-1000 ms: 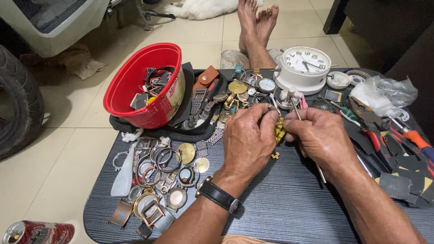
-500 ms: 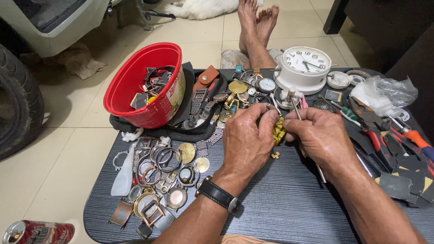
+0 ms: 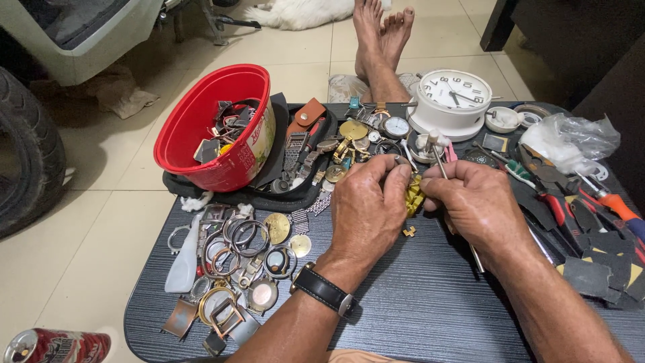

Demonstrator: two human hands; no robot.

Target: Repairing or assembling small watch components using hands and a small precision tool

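A: Gold metal watch-bracelet links (image 3: 414, 196) pinched between left hand (image 3: 366, 212) and right hand (image 3: 474, 205), just above the dark wood-grain table (image 3: 416, 302).

B: Right also grips a thin metal tool (image 3: 440, 161). Loose gold link (image 3: 408, 231) lies just below. Looks like link work; steady alignment needed.

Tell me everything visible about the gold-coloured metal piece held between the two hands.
The gold bracelet piece looks like a short run of shiny yellow-metal watch-band links, bunched and mostly hidden by fingers. The left hand pinches it from one side and the right hand from the other, just above the dark striped table. A thin metal tool with a pale handle runs under the right hand, its head rising beside the piece. One loose gold link lies on the table right below, apart from it.
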